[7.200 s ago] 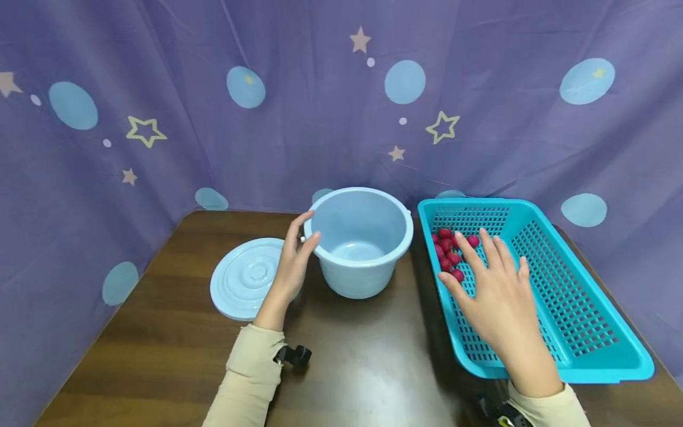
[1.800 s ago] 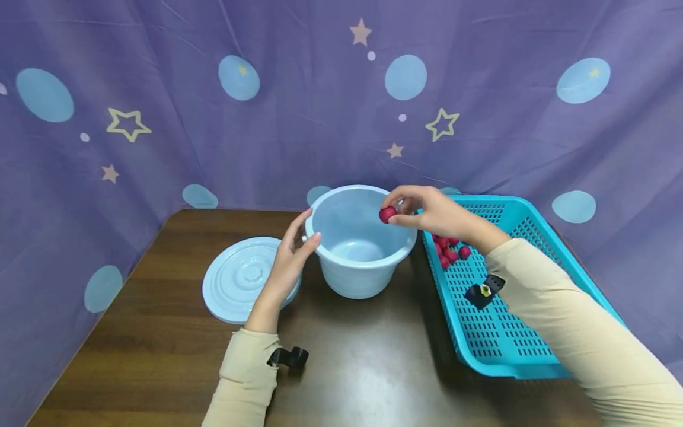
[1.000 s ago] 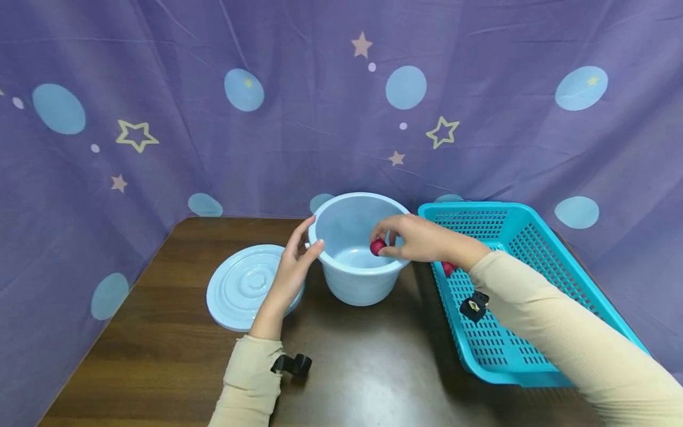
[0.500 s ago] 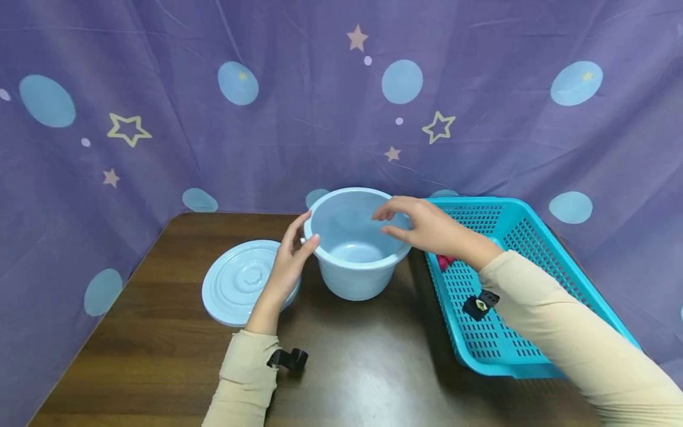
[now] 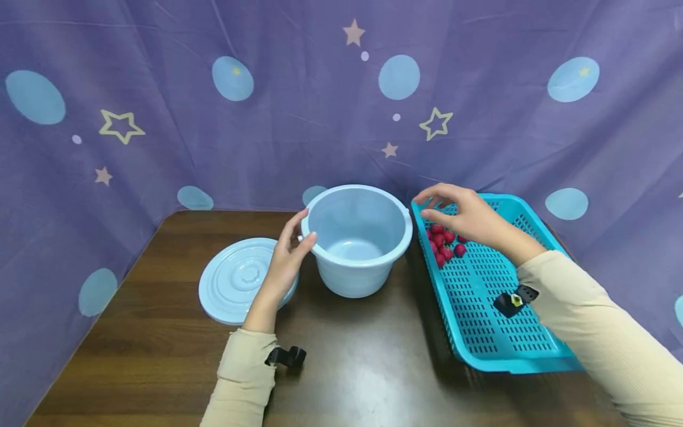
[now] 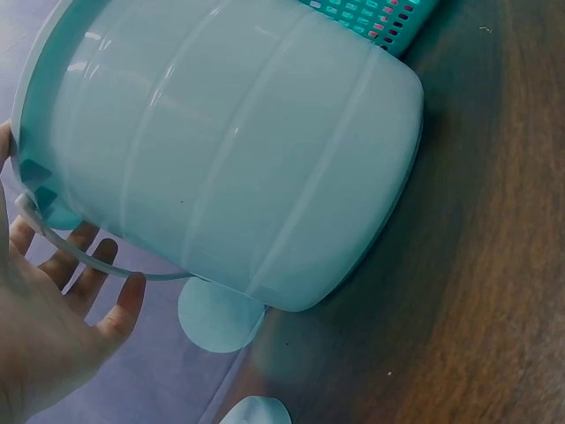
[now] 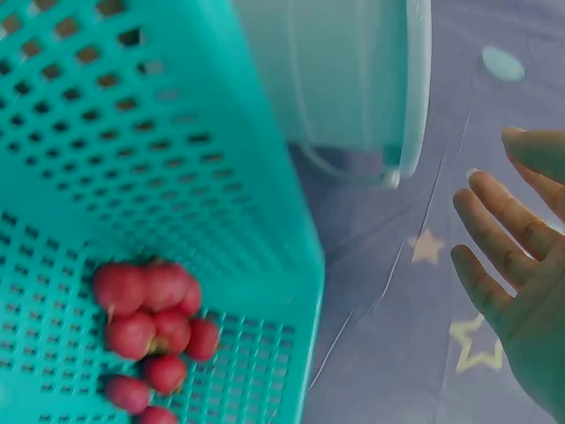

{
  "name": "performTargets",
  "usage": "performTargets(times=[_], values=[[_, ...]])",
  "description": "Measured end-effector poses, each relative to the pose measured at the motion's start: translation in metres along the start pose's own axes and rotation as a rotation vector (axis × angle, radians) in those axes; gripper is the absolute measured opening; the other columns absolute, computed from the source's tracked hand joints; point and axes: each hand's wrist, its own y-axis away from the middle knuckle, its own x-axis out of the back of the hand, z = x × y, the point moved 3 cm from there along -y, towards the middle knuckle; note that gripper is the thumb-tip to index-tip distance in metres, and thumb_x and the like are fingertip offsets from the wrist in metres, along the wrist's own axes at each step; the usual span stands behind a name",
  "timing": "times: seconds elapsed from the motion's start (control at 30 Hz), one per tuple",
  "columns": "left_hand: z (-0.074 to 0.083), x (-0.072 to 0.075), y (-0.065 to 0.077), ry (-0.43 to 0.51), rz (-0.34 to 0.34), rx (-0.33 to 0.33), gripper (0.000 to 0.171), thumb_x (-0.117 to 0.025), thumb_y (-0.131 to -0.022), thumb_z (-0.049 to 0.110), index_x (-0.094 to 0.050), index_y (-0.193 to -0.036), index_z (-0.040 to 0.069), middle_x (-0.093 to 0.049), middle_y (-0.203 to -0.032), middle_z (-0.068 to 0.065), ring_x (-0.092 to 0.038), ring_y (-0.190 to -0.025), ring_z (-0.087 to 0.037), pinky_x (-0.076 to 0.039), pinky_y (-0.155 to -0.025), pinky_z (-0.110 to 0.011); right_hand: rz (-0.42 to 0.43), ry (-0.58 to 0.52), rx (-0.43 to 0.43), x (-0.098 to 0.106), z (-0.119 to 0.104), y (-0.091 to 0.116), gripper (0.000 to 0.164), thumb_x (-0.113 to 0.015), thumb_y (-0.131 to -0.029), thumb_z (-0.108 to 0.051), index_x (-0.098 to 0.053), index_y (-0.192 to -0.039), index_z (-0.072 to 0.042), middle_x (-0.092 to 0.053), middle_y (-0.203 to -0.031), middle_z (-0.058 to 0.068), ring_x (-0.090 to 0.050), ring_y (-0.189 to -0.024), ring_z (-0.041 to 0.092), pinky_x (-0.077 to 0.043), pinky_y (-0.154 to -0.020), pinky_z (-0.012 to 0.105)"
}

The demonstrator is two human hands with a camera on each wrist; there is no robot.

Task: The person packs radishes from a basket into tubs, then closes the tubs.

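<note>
A light blue bucket (image 5: 356, 279) stands upright at the back of the table. At its left rim my left hand (image 5: 284, 261) grips the edge between thumb and fingers; the left wrist view shows those fingers (image 6: 104, 256) by the thin handle (image 6: 150, 276). No radish shows on the visible part of the bucket's floor. My right hand (image 5: 464, 216) holds nothing, thumb and fingers apart, above the far left part of a turquoise basket (image 5: 482, 362). Several red radishes (image 7: 132, 334) lie together in that basket, below the hand.
A round light blue lid (image 5: 235, 284) lies on the brown wooden table (image 5: 352, 356), left of the bucket and partly behind the left hand. Behind the table hangs a purple curtain (image 5: 299, 136) with stars and dots.
My right hand carried one radish from the basket into the bucket and let go of it there. Since then it has moved right, back over the basket. The left hand has stayed at the rim.
</note>
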Motion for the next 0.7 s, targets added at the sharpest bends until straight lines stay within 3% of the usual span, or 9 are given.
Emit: performTargets(times=[0.47, 0.7], values=[[0.0, 0.0, 0.001, -0.018, 0.005, 0.006, 0.056, -0.058, -0.099, 0.021, -0.039, -0.152, 0.019, -0.044, -0.141, -0.012, -0.043, -0.119, -0.019, -0.038, -0.1, -0.039, -0.016, 0.034, -0.146, 0.006, 0.062, 0.02, 0.029, -0.065, -0.097, -0.02, -0.065, -0.123, -0.006, -0.066, -0.118, 0.011, -0.06, -0.101, 0.027, -0.045, -0.091, 0.048], [0.001, 0.001, 0.001, -0.027, -0.005, 0.002, 0.056, -0.058, -0.099, 0.023, -0.038, -0.152, 0.02, -0.044, -0.139, -0.012, -0.044, -0.117, -0.019, -0.038, -0.099, -0.039, -0.063, 0.049, -0.255, 0.0, 0.094, 0.028, 0.035, -0.067, -0.096, -0.022, -0.063, -0.125, -0.004, -0.064, -0.123, 0.018, -0.061, -0.103, 0.031, -0.051, -0.08, 0.044]])
